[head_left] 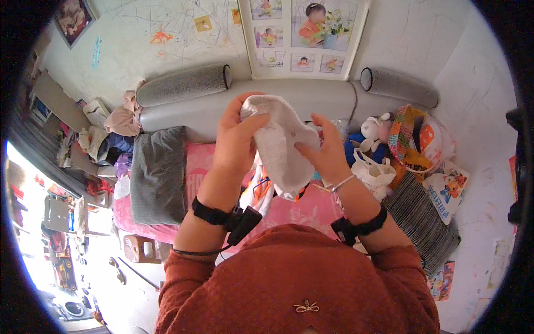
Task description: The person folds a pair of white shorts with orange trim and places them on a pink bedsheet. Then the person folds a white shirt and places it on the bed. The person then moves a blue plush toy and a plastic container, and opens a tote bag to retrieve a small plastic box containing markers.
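Note:
A white sock (281, 150) hangs in front of my chest, its ribbed top at the upper left and its toe end pointing down. My left hand (235, 136) grips the sock by the ribbed top, the thumb lying on the near face and the fingers behind it. At the bulging right side of the sock, my right hand (328, 151) has its thumb on the cloth and the index finger raised; its other fingers are partly hidden. Below the sock, a white and orange cloth item (258, 186) lies on the pink bedding (300, 219).
A grey cushion (158, 175) lies at the left of the bed and a striped cushion (425, 220) at the right. White bags (374, 173), plush toys (375, 129) and a colourful basket (401, 139) crowd the right. Grey bolsters (183, 85) top the headboard (283, 89).

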`<state>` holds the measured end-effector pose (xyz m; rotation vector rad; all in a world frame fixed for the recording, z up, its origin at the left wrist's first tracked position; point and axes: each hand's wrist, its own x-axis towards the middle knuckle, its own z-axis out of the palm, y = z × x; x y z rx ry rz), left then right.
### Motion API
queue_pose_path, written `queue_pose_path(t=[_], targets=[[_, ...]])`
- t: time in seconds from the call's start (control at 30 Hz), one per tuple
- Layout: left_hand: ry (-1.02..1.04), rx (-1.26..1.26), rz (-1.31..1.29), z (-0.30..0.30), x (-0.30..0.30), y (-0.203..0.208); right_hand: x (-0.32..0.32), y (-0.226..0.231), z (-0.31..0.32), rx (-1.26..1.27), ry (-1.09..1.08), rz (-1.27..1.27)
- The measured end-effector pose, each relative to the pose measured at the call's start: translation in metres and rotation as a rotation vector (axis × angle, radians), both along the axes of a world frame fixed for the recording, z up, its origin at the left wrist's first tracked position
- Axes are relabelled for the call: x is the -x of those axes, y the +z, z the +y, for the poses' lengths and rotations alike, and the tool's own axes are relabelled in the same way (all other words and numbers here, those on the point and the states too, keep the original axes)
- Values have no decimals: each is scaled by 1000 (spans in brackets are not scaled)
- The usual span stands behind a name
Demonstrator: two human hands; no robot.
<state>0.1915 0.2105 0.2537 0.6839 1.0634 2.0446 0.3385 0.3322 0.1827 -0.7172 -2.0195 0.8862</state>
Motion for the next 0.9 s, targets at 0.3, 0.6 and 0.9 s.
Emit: queue_pose_path(t=[0.3,0.6,0.9], targets=[[127,147,85,-30,24,-25,-3,11,4,1178,617,204],[-188,291,512,-41,10,-67,1,39,-10,1099,657,49],[-478,160,-191,-28,-11,-80,4,39,-16,667,646,-105]])
